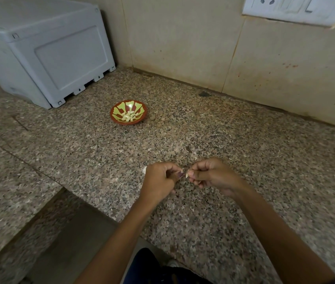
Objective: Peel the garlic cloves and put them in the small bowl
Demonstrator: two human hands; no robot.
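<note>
both hands' fingers curl tight: left hand [161, 179] and right hand [209, 175] pinch one small pale garlic clove [186, 174] above the speckled granite bench [244, 150]; round patterned small bowl [128, 112] holds peeled cloves.

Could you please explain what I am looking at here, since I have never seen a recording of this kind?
There is no machine here: a person wears a camera on their head, and it looks forward and down at their own two bare hands. So this single picture is the head view. The left hand and the right hand meet above a speckled granite counter, and between their fingertips they pinch a small pale garlic clove, apparently working its skin off. Further back on the counter stands a small red and green bowl that already holds a pile of peeled cloves. At the back left sits a grey plastic box. A white socket plate is on the tiled wall.
</note>
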